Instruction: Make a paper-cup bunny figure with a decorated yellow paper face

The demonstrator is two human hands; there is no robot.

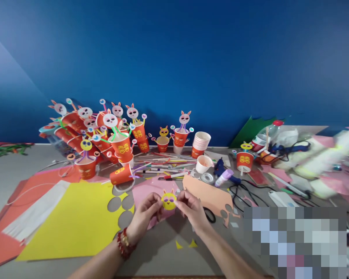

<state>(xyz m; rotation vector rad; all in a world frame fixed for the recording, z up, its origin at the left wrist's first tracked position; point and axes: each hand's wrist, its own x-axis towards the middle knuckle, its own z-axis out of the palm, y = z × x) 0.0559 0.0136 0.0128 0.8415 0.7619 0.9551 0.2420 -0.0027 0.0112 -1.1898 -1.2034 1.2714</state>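
Note:
A small round yellow face cutout (pixel 169 202) with ears and purplish eyes is held upright between both hands, above the pink paper (pixel 144 190). My left hand (pixel 149 211), with a red bead bracelet at the wrist, pinches its left edge. At its right edge, the fingertips of my right hand (pixel 189 209) are closed on it. Two small yellow scraps (pixel 192 243) lie on the grey table below the hands. To the left is a yellow sheet (pixel 72 221) with round holes cut along its right side. An orange-peach sheet (pixel 206 192) lies behind my right hand.
Red paper cups (pixel 123 149) with rabbit faces crowd the back left. Stacked cups (pixel 201 143), a glue stick (pixel 223 178), a blue glue gun (pixel 221 168) and pens are behind the hands. Black cables (pixel 247 193) and a bottle (pixel 275 131) are at right. A blurred-out patch covers the lower right.

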